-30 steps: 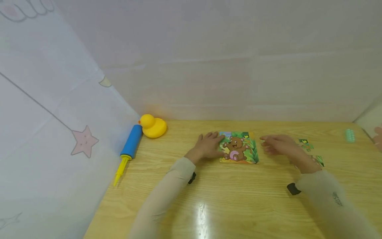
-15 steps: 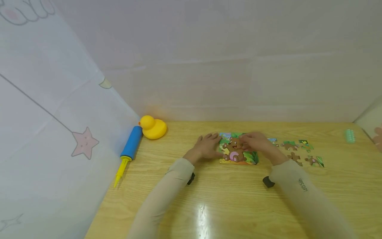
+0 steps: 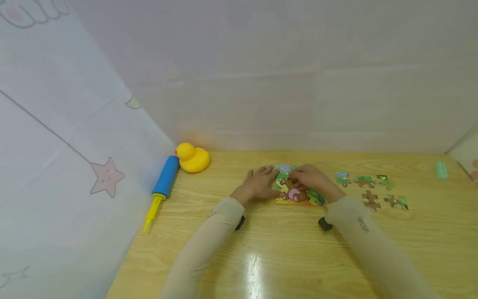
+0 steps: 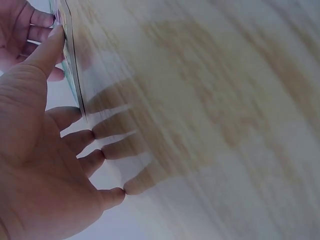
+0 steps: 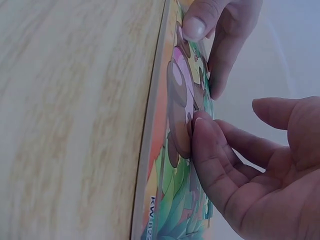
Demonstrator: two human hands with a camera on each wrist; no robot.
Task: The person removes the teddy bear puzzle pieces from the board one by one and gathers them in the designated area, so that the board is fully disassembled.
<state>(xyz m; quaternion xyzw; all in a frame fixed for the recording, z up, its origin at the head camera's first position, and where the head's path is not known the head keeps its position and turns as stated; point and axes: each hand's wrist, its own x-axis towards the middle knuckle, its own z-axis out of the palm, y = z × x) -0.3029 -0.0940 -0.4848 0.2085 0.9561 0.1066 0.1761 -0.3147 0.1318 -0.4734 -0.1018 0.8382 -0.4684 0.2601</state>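
Observation:
A bear picture puzzle board (image 3: pixel 316 199) lies flat on the wooden table. My left hand (image 3: pixel 257 183) rests at its left side, fingers spread and straight; in the left wrist view the thumb (image 4: pixel 51 49) reaches the board's edge. Above the picture, my right hand (image 3: pixel 313 178) covers the bear's head. In the right wrist view, the right fingertips (image 5: pixel 201 122) are drawn together low against the board face, pinching a puzzle piece mostly hidden behind them. Several loose pieces lie to the right, among them a brown one (image 3: pixel 370 200) and one with green leaves (image 3: pixel 396 202).
At the left wall stand a yellow rubber duck (image 3: pixel 194 158) and a blue hand pump (image 3: pixel 166 176) with a yellow nozzle. A small pale green bumpy object (image 3: pixel 441 170) lies at the far right. White printed sheets (image 3: pixel 242 108) wall the table's back and sides.
My right hand has moved left, from between the loose pieces and the board to over the bear's head, uncovering the loose pieces. The left hand has stayed in place.

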